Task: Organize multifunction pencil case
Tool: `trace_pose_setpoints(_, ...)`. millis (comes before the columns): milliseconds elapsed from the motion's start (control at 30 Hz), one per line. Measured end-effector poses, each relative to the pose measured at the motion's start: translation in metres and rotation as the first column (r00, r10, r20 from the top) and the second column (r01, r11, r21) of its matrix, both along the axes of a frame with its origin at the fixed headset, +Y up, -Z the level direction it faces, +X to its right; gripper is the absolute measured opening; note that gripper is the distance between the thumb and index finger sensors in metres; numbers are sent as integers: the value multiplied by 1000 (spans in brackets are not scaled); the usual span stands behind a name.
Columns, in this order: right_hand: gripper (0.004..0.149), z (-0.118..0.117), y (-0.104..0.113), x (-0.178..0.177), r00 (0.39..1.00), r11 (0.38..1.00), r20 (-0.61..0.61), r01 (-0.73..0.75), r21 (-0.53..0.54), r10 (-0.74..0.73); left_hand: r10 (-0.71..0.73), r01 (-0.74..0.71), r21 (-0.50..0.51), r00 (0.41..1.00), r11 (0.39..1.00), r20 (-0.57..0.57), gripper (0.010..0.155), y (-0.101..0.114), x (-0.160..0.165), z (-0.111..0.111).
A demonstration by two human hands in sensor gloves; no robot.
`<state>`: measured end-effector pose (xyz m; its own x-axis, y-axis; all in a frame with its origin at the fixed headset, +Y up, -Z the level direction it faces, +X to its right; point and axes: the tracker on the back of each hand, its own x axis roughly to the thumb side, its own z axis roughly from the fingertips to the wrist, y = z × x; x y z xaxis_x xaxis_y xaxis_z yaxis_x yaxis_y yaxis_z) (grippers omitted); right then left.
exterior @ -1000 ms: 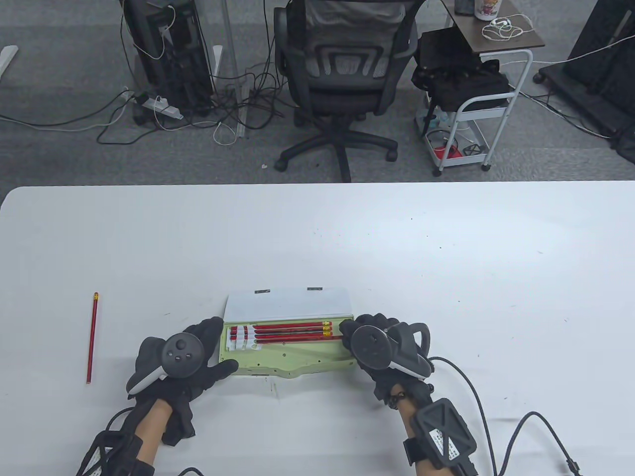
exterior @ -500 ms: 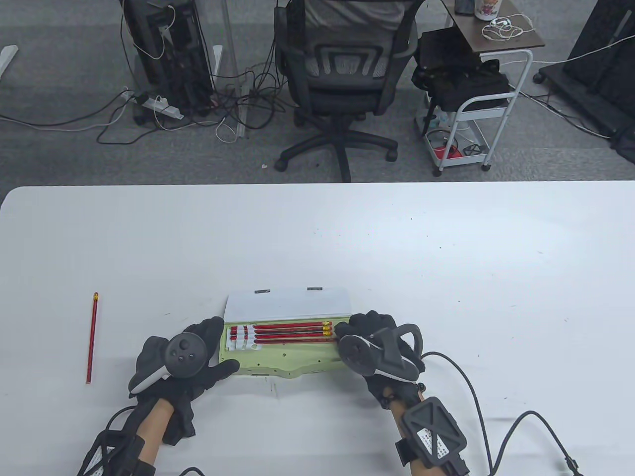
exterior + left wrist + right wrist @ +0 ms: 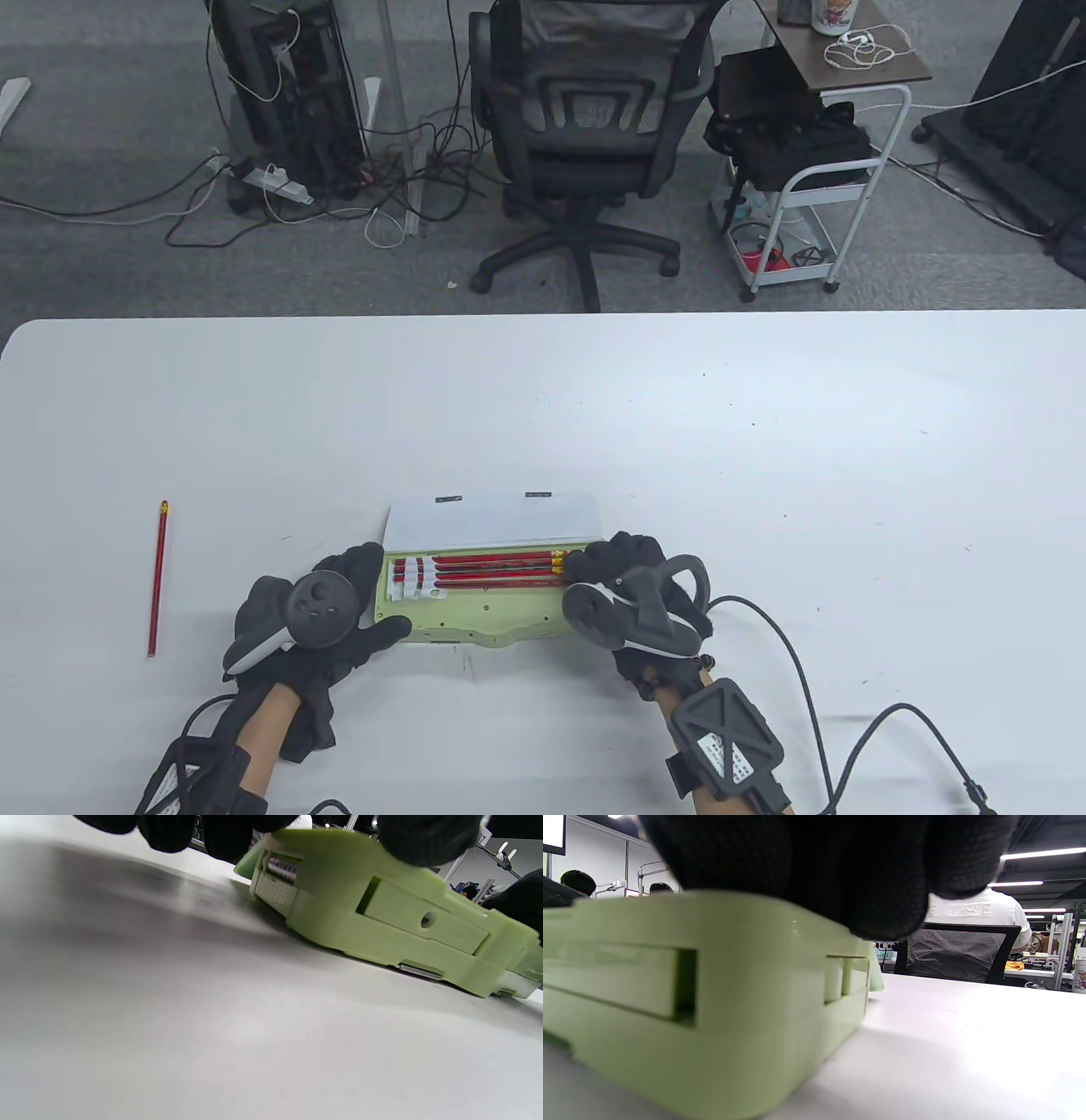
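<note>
A light green pencil case [image 3: 492, 615] lies open near the table's front edge, its white lid [image 3: 492, 519] tipped back. Several red pencils [image 3: 492, 569] lie side by side in it, erasers to the right. My left hand [image 3: 382, 594] grips the case's left end, thumb on the front edge and fingers at the back corner. The left wrist view shows the case [image 3: 382, 912] under my fingertips [image 3: 424, 836]. My right hand [image 3: 607, 560] lies over the case's right end at the eraser ends. In the right wrist view my fingers [image 3: 840, 870] rest on top of the case [image 3: 691, 993]; my thumb is hidden.
One more red pencil [image 3: 157, 577] lies loose on the white table [image 3: 764, 475], well left of my left hand. A cable [image 3: 806, 671] trails from my right wrist across the table's front right. An office chair [image 3: 585, 127] and a cart [image 3: 806, 195] stand beyond the far edge.
My right hand has slid left over the case's right end, and the front pencil now lies fully inside with the others. My left hand has stayed on the case.
</note>
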<state>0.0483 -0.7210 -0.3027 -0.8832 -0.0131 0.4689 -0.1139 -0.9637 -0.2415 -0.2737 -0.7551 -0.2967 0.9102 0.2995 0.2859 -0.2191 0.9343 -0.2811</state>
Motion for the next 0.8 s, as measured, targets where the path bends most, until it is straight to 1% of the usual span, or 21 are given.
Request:
trace_pose_setpoints(167,41,0,0,0,1000,1000,1,7,11,-7,-2,2,0,1000,1000,0,96,0,0,0)
trace_pose_setpoints(500,45,-2,5,8,997,997,19,71,-15,-71,-2,2,0,1000,1000,0,96,0,0,0)
trace_pose_setpoints(700,53,-6,7,24,982,985,101,167,-43,-162,-2,2,0,1000,1000,0,96,0,0,0)
trace_pose_setpoints(800,56,-8,5,33,968,979,174,194,-65,-180,-2,2,0,1000,1000,0,96,0,0,0)
